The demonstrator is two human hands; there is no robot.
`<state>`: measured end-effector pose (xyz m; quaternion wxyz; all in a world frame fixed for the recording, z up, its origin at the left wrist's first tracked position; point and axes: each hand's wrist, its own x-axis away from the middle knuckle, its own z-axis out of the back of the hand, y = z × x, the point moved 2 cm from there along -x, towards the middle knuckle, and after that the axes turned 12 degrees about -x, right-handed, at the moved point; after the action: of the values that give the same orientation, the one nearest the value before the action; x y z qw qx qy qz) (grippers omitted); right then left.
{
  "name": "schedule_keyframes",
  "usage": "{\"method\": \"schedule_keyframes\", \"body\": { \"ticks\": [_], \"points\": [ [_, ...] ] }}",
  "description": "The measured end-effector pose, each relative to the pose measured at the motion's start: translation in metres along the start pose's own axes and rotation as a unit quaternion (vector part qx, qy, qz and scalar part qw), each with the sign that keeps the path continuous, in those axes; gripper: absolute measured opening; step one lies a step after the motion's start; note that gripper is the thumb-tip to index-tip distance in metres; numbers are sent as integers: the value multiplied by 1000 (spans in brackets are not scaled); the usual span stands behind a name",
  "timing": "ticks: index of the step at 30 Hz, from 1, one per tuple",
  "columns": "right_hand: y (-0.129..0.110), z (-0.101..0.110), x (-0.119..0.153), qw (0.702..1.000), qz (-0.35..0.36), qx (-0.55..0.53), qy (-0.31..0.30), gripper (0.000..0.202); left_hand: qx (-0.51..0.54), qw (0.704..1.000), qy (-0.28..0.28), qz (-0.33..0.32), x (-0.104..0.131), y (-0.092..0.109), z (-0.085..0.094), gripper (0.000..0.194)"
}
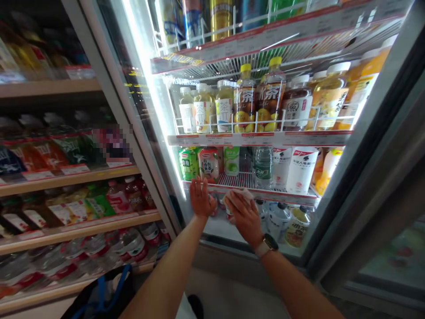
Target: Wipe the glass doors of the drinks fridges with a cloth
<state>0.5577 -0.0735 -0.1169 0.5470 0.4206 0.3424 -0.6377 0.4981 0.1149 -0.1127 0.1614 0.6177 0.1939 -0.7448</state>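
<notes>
My left hand [201, 198] is raised with its fingers spread, at the front edge of a fridge shelf [285, 194], below a red-labelled bottle [209, 164]. It holds nothing. To its right, my right hand [244, 215] presses a pale, crumpled cloth [246, 194] near the same shelf edge; the fingers lie over the cloth. A watch [268, 243] is on my right wrist. Green, white and clear bottles stand on the shelf above my hands. Partly behind my hands, more bottles stand on the bottom level.
Shelves of bottled drinks [76, 221] fill the left side. The fridge's metal frame [365, 128] rises at the right. Iced tea bottles [244, 99] stand on the upper shelf. A dark bag with blue straps [106, 292] is at the lower left.
</notes>
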Motion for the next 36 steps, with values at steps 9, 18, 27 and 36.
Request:
{"method": "schedule_keyframes", "body": {
  "ticks": [9, 18, 27, 36],
  "points": [
    [12, 23, -14, 999, 32, 14, -22, 54, 8, 1000, -9, 9, 3, -1, -2, 64],
    [38, 61, -27, 980, -106, 50, 163, 56, -2, 1000, 19, -8, -3, 4, 2, 66],
    [-12, -22, 13, 985, 113, -47, -122, 66, 17, 1000, -8, 9, 1, 0, 1, 62],
    [26, 37, -17, 998, -11, 44, 38, 55, 8, 1000, -17, 10, 3, -1, -2, 63]
  ]
}}
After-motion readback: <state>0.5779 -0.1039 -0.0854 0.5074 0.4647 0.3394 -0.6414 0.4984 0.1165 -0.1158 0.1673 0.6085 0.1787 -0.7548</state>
